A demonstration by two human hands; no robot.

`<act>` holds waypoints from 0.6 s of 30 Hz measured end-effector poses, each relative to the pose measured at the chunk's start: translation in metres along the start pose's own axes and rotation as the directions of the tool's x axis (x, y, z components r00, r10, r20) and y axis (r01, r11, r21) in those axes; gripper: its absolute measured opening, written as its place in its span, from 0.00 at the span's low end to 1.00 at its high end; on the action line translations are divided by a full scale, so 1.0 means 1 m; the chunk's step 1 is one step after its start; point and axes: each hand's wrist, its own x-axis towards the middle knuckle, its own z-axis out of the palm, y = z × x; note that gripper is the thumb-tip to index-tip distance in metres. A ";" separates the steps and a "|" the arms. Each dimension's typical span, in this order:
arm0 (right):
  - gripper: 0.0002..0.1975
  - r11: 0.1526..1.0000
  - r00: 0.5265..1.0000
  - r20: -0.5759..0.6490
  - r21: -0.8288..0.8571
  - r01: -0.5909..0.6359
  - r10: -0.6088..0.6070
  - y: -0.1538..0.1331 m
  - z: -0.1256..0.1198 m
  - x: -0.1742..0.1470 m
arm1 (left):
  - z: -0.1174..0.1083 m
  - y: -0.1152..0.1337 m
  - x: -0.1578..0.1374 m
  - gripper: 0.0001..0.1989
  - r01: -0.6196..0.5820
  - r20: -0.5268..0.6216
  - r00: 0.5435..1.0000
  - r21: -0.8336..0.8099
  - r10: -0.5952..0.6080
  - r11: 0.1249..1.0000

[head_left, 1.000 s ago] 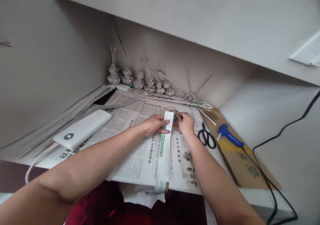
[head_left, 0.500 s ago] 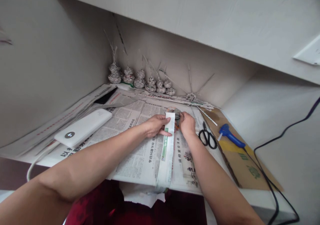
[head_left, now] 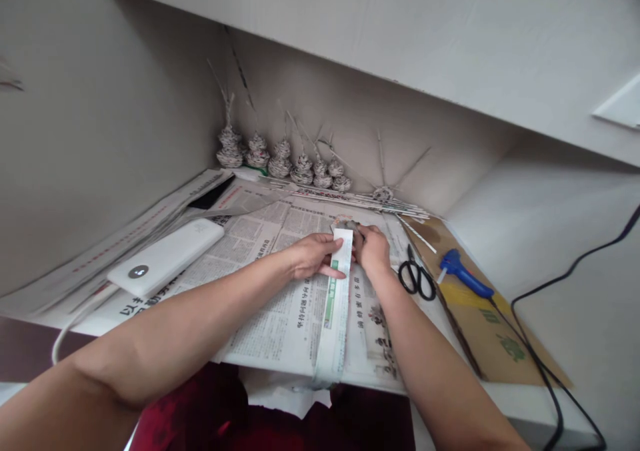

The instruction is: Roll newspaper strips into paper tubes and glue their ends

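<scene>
My left hand [head_left: 316, 256] pinches the top end of a long white paper strip [head_left: 336, 331] with green print, thumb on its face. The strip runs down toward me and hangs over the table's front edge. Just to the right, my right hand [head_left: 375, 247] has its fingers curled at a crumpled greyish wad [head_left: 346, 224], partly hidden behind the strip's top; its kind is unclear. Printed newspaper [head_left: 280, 311] lies under both hands. Black-handled scissors [head_left: 417, 279] lie to the right of my right hand.
A blue glue gun [head_left: 465, 274] rests on cardboard [head_left: 500, 337] at the right, its black cord trailing off. A white power bank [head_left: 170, 254] with a cable sits left. Several woven paper gourds [head_left: 280, 161] and thin paper sticks [head_left: 350, 201] line the back, beneath a low overhang [head_left: 375, 31].
My right fingers have shifted slightly at the grey wad, and less of the wad shows between the hands. My left hand keeps its pinch on the strip.
</scene>
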 end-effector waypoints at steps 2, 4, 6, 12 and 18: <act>0.15 0.998 0.999 -0.019 0.036 -0.050 0.051 0.004 0.002 0.003 | 0.001 0.000 0.000 0.11 0.002 0.002 1.000 -0.034 -0.002 0.999; 0.14 0.992 0.994 -0.029 0.076 -0.101 0.104 0.007 0.003 0.005 | 0.001 0.000 0.001 0.10 -0.001 -0.001 1.000 -0.070 0.001 0.998; 0.14 0.987 0.991 -0.035 0.101 -0.125 0.129 0.009 0.004 0.006 | 0.002 0.000 0.001 0.10 -0.002 0.002 1.000 -0.097 0.002 0.995; 0.17 0.991 0.996 -0.082 0.135 -0.012 0.023 0.009 0.004 0.002 | 0.005 0.006 -0.002 0.11 0.022 0.018 1.000 -0.164 -0.019 0.986; 0.17 0.998 0.999 -0.045 0.056 -0.002 0.004 0.011 0.004 0.003 | 0.006 0.009 -0.001 0.14 -0.009 0.006 1.000 -0.281 0.012 0.960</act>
